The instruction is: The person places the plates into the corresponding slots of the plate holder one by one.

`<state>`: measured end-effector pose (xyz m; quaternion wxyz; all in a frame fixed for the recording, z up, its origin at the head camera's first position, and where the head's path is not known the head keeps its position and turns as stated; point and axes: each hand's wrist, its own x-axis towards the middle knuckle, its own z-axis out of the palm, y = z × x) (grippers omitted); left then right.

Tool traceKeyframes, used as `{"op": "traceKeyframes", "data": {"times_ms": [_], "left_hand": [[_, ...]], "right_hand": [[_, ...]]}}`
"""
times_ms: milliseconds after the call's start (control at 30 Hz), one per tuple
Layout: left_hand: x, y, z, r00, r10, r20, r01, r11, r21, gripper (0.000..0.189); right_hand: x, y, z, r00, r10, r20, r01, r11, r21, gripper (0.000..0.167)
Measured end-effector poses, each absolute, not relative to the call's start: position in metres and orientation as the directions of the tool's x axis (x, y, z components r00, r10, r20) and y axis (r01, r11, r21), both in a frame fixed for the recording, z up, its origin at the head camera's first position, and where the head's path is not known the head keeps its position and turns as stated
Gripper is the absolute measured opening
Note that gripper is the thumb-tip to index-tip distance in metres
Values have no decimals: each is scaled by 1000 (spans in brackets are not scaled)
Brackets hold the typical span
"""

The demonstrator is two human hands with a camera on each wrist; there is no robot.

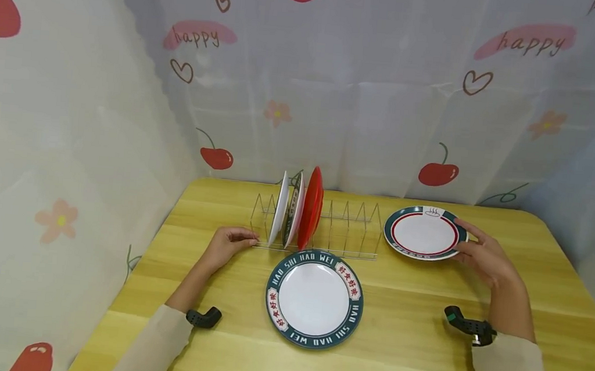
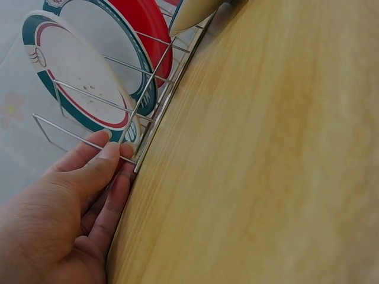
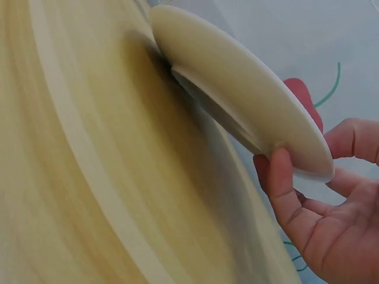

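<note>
My left hand (image 1: 229, 247) pinches the left front end of a wire dish rack (image 1: 344, 256) between thumb and fingers. In the rack stand a white plate with a green rim (image 1: 279, 210), another green-rimmed plate (image 1: 293, 214) and red dishware (image 1: 311, 213), all on edge. To the right of the rack, my right hand (image 1: 491, 262) holds a small plate (image 1: 425, 233) with a green rim and red ring by its right edge. The right wrist view shows this plate's pale underside (image 3: 237, 83) tilted over the table; whether its far edge touches is unclear.
A larger plate (image 1: 313, 300) with a lettered green rim lies face up just in front of the rack. The wooden table (image 1: 402, 322) meets a cherry-patterned cloth (image 1: 334, 113) behind and at the sides. The rack's right-hand slots hold no dishes.
</note>
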<state>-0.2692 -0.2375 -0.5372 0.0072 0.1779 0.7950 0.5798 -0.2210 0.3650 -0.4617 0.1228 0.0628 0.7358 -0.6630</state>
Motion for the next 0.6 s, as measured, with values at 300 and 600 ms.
{"op": "traceKeyframes", "data": {"times_ms": [300,600], "left_hand": [[-268,-237,-536,-936,292,198,280,273,920,14],[-269,-237,-537,-933,294,206,289,275,917,15]], "right_hand": [[-219,361,-452,-976,-162,-146,152,-24,-988,79],[-213,355,-434,-992,-107,-67,80,-120,-990,79]]}}
